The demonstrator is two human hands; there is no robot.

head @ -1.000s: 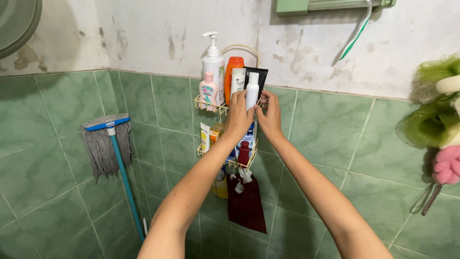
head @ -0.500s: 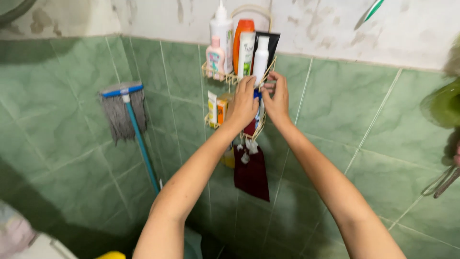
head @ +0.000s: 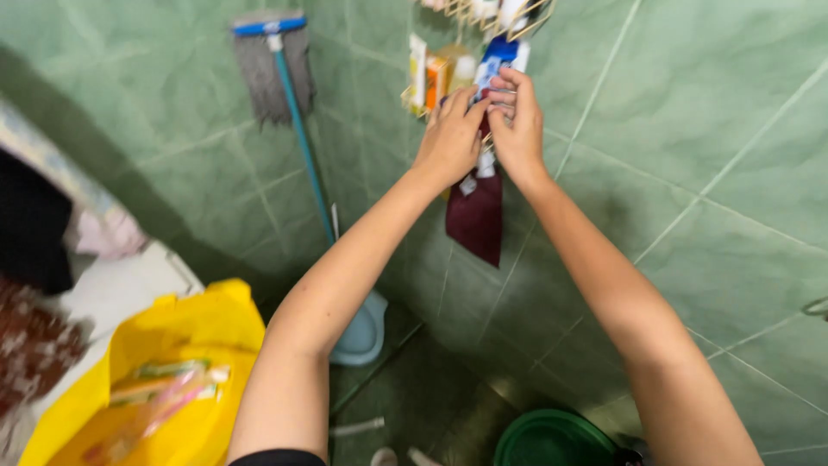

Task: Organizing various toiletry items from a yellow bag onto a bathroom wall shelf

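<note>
Where green tiles meet, hands reach

Rack top centre packed w/ bottles; mop upper left, yellow bag lower left; bare tiles right.

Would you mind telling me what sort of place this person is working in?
Most likely a home bathroom or washroom. Green tiles cover the wall, a wire rack of toiletry bottles and tubes hangs there under both hands, and a mop leans in the corner.
</note>
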